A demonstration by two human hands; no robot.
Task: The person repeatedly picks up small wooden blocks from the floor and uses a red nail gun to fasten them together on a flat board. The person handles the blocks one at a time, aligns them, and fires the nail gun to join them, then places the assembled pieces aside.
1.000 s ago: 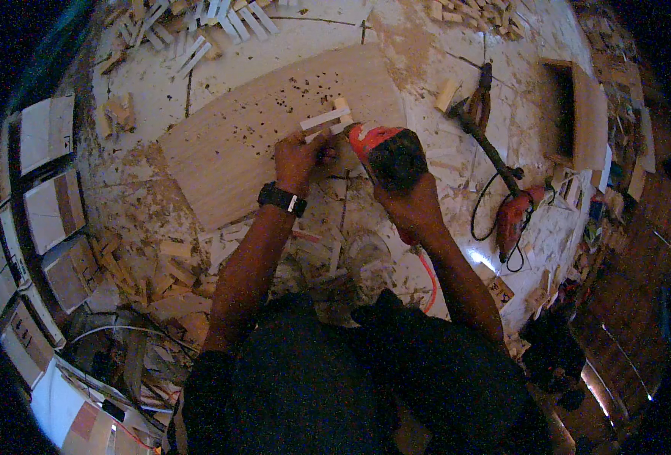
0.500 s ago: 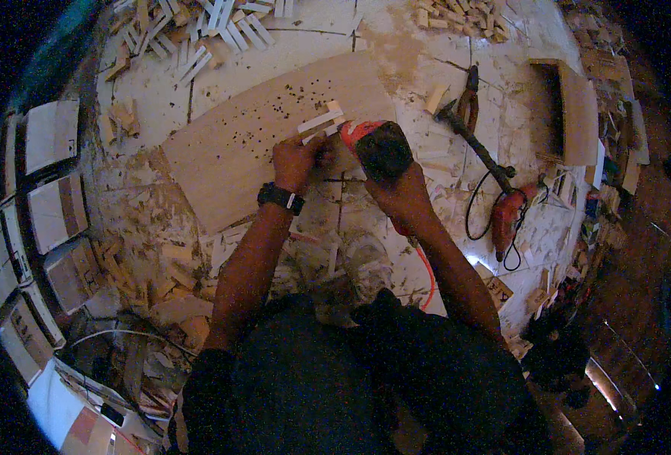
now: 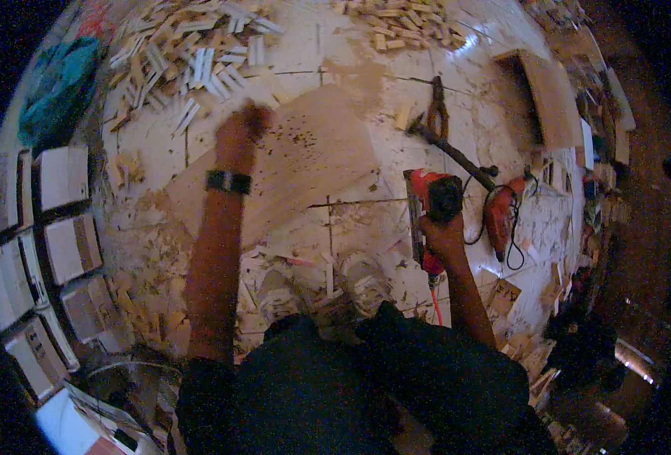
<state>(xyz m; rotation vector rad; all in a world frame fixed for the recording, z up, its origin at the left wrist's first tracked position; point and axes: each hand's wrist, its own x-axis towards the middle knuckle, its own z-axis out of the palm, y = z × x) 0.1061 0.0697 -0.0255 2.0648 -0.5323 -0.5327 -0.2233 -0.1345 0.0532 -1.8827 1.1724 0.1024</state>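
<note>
My left hand point(image 3: 243, 136), with a dark watch at the wrist, is over the far left edge of a flat wooden board point(image 3: 305, 186) on the floor. Motion smears its fingers, so whether they hold anything is unclear. Just past it lies a heap of thin wood strips point(image 3: 206, 64), some pale-faced. In my right hand point(image 3: 445, 236) is a red-and-black nail gun point(image 3: 430, 189), held to the right of the board, with a red hose point(image 3: 436, 303) trailing from its lower end. Small dark specks are scattered on the board.
Right of the nail gun lie a hammer point(image 3: 460, 159), pliers point(image 3: 438, 114) and a red corded power tool point(image 3: 501, 216). A wooden box point(image 3: 555, 102) stands beyond. Small wood blocks point(image 3: 403, 23) are heaped at the far side. Box-like panels point(image 3: 70, 246) line the left.
My left hand has moved away from the small wood pieces on the board, toward the far left. My right hand has drawn the nail gun right and nearer, off the board.
</note>
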